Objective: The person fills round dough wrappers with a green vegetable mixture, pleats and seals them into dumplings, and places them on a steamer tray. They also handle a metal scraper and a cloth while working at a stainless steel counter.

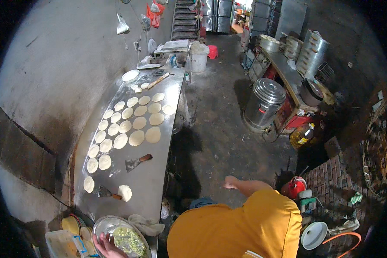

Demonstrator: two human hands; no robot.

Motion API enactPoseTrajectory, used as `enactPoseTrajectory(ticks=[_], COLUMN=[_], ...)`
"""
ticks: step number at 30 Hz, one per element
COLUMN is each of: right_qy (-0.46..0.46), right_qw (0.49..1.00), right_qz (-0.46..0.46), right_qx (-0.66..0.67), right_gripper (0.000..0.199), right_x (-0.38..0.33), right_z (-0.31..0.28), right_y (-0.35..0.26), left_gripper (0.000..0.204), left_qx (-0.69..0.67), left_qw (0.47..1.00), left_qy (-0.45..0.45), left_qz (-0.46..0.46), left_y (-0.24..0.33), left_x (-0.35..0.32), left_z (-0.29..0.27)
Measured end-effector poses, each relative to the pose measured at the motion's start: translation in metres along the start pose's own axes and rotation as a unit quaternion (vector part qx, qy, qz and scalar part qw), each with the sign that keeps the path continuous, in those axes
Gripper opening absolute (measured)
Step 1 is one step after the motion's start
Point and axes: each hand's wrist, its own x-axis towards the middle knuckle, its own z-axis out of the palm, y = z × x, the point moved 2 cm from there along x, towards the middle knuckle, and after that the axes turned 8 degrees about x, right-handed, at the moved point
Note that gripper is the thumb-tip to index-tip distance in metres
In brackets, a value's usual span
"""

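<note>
My left hand [109, 248] is over the left side of a round metal bowl [99, 225], its fingers spread and nothing seen in them. Chopped pale-green filling [130, 241] lies in the bowl. My right arm reaches forward in a yellow sleeve, and my right hand [231, 182] hangs in the air over the floor; its fingers are too small and hidden to read. Just beyond the bowl, on the metal table [148, 189], are a lump of dough [124, 193] and a scraper [104, 191]. Another wooden-handled scraper [137, 162] lies farther up, beside rows of flattened dough rounds [136, 138].
A rolling pin [158, 81] and white plate [130, 75] sit at the table's far end. A white cloth [145, 224] lies by the bowl, a plastic tub [61, 245] left of it. Rightward stand a lidded steel pot [265, 103], an oil bottle [302, 135] and a red bucket [293, 188].
</note>
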Motion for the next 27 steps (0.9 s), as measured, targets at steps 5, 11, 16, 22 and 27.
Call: enactPoseTrajectory(ticks=[5,11,16,22,27], right_qy=[-0.046,0.026,0.066,0.028,0.164], right_qw=[0.999,0.991,0.965,0.938,0.927], right_qz=[0.015,-0.087,-0.237,-0.334,-0.32], right_qx=[0.002,0.098,0.094,-0.085,-0.106], right_gripper=[0.031,0.032,0.031,0.028,0.031], right_x=[0.02,0.074,0.098,0.16,0.208], right_z=[0.018,-0.06,-0.104,-0.112,-0.128], right_y=[0.007,-0.137,-0.259,-0.329,-0.364], left_gripper=[0.043,0.042,0.041,0.044,0.043], left_qx=[0.027,-0.003,0.076,0.143,0.158], left_qw=[0.996,0.997,0.992,0.987,0.977], left_qy=[0.067,-0.068,-0.05,0.055,0.144], left_qz=[-0.057,0.024,0.09,0.051,0.01], left_y=[-0.023,-0.035,-0.011,-0.006,-0.013], left_x=[0.009,0.03,0.008,-0.014,-0.03], left_z=[-0.02,0.016,0.025,-0.021,-0.035])
